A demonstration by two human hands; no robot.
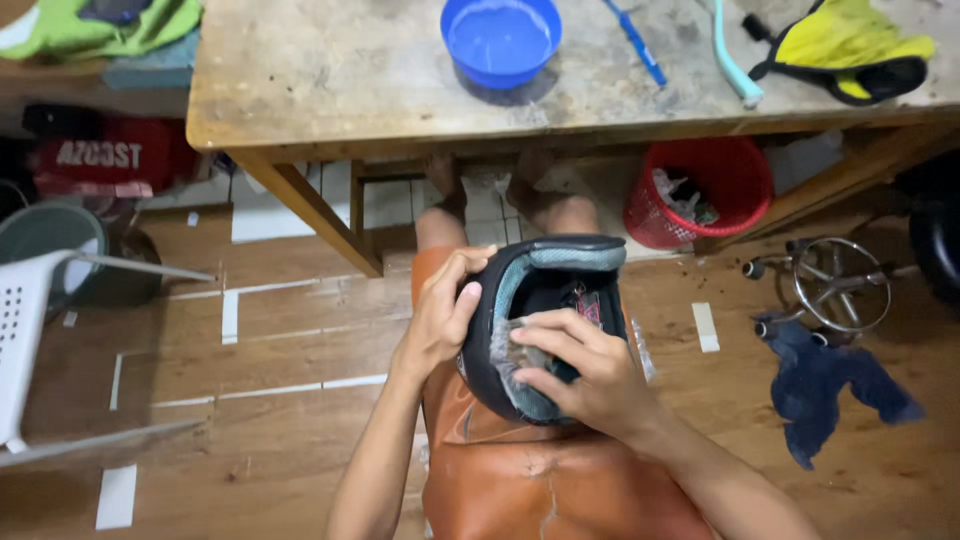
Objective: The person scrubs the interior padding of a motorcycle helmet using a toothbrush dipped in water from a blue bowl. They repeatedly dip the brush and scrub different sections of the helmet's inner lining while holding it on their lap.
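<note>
The left hand (440, 318) gripped the shoe (545, 325) by its left rim, thumb pressed against the collar and fingers curled around the outside. The shoe, black with a grey-teal lining, sat over the person's lap with its opening turned up toward the camera. The right hand (580, 370) clasped it from the other side, fingers hooked over the lower rim and reaching into the opening, where a crumpled bit of clear plastic (510, 352) lay under the fingertips; whether they pinched it I could not tell.

Well left of the grip stood a white chair (30, 330) on the wooden floor. Above the hands ran a worn table (330, 70), bearing a blue bowl (500, 38) straight up from the shoe, then a blue toothbrush (636, 42), a pale teal brush handle (733, 62) and a yellow shoe (845, 48) farther right. Under the table, up and right of the grip, was a red basket (705, 190) with scraps inside. Right of the hands lay a metal stool base (830, 285) and, below it, a dark blue cloth (825, 385).
</note>
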